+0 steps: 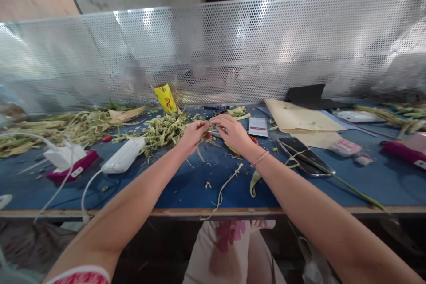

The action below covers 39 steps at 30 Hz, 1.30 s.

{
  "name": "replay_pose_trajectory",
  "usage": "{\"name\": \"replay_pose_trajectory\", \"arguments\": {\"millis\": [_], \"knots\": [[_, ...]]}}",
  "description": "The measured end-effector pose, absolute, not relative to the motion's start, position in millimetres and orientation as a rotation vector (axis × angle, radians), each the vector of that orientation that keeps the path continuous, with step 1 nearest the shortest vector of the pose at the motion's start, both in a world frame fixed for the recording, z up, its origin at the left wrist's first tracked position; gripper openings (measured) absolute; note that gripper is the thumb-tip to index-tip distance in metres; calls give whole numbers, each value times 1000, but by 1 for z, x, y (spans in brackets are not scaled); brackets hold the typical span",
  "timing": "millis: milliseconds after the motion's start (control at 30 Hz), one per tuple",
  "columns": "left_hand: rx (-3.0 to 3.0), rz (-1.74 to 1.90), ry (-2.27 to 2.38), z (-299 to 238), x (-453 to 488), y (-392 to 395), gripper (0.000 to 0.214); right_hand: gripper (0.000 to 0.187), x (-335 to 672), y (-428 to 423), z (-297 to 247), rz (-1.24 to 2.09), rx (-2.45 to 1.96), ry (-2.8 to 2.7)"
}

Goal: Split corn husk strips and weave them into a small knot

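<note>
Above the middle of the blue table [186,186], my left hand [193,136] and my right hand [233,132] meet at the fingertips. The left one is closed in a pinch on a small greenish plant piece, mostly hidden by the fingers. My right fingers are bent and pressed together close to that piece; what they hold is too small to make out. Just left of my hands lies a heap of pale green plant pieces [163,131]. A dry plant strip [226,188] and a curled strip [254,182] lie nearer the front edge.
A yellow tube [165,97] stands tilted by the perforated metal screen [233,49]. Leftward are a white power adapter [124,155], a purple power strip [73,166] with cables, and dried stalks [86,124]. Rightward lie a phone [301,155], brown paper [296,115] and a small white box [258,126].
</note>
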<state>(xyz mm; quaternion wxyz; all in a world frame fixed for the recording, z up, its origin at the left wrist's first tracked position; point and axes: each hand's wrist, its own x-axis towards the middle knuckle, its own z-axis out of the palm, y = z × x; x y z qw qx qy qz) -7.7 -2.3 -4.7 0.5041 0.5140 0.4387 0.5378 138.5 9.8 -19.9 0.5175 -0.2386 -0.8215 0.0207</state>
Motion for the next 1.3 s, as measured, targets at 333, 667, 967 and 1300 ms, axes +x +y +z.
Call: {"name": "replay_pose_trajectory", "arguments": {"millis": [333,667,967,1300], "knots": [[1509,1251,981,-9,-8,-3,15,24,141,15,-21,88,-665,-1993],[1609,1240,1045,-8,-10,-3,19,10,141,12,-20,176,-768,-1939],[1632,1273,1029,-8,-9,-4,12,9,141,13,-21,169,-746,-1950],[1642,1322,1052,-8,-8,-3,15,7,139,12,-22,202,-703,-1881]]}}
